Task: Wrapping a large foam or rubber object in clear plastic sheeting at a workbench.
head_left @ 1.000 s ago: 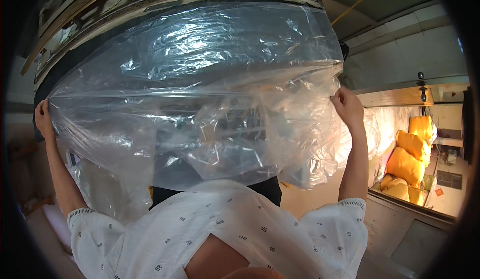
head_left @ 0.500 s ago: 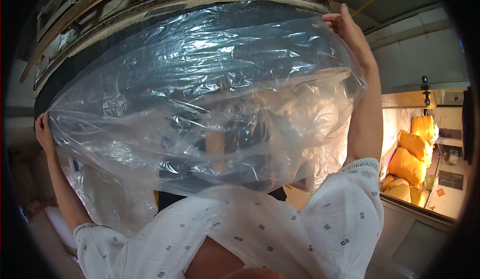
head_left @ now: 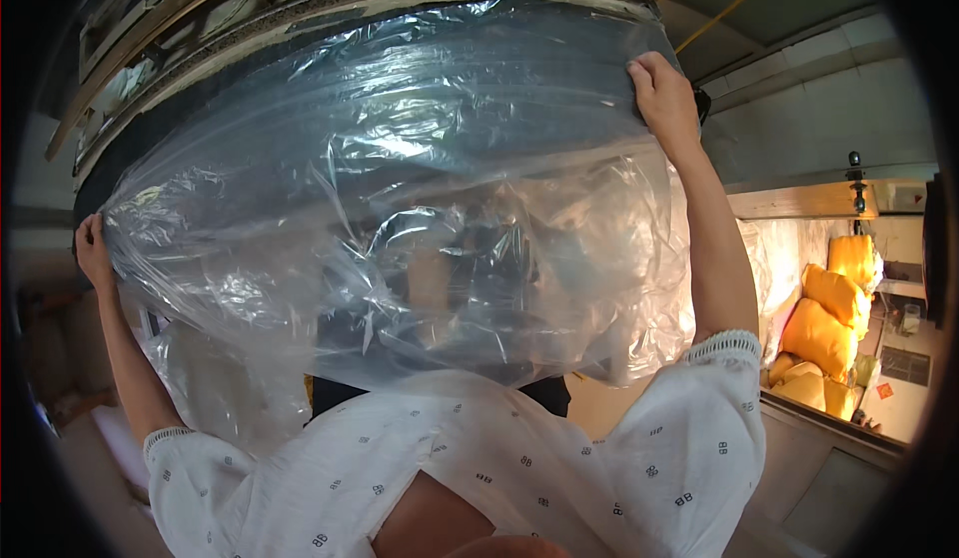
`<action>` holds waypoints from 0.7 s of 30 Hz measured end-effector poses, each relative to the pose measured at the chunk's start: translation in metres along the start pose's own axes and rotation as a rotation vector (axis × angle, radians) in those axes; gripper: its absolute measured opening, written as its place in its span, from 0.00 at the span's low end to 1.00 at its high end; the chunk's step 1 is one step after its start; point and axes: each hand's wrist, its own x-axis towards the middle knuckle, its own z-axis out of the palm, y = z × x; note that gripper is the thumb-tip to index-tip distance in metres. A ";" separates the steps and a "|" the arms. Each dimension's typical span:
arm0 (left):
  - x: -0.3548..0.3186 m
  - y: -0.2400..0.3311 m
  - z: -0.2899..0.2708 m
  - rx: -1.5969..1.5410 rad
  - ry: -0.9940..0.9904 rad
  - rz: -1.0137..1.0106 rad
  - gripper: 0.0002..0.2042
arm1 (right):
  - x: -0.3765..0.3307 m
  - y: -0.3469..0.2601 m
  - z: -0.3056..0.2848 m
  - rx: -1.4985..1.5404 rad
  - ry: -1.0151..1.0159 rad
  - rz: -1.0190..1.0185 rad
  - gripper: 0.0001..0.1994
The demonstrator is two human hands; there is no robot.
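Clear plastic sheet [head_left: 430,148]: spread wide across mid-frame, crinkled and shining from where I stand | left hand [head_left: 92,246]: far left of frame, fingers pinched on its gathered edge, arm reaching out and up | right hand [head_left: 666,103]: upper right, fingers curled against the film, grip hard to tell, forearm steeply raised

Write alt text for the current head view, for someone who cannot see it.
Clear film spreads over a dark surface, its left edge gathered in the left hand of a person in a white top. The right hand is by the film's upper right edge. Yellow bundles show at far right.
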 end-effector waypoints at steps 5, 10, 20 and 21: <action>-0.002 -0.009 -0.006 0.026 0.003 0.013 0.16 | 0.030 0.016 0.013 -0.153 -0.044 0.014 0.13; -0.004 0.004 -0.007 -0.006 0.006 -0.054 0.17 | 0.070 0.028 0.015 0.397 -0.175 0.144 0.10; -0.019 -0.032 -0.078 -0.011 0.137 -0.093 0.16 | 0.030 -0.015 0.044 -0.122 0.154 -0.153 0.06; -0.024 -0.048 -0.100 -0.002 0.148 -0.094 0.16 | 0.019 -0.023 0.046 -0.121 0.183 -0.275 0.06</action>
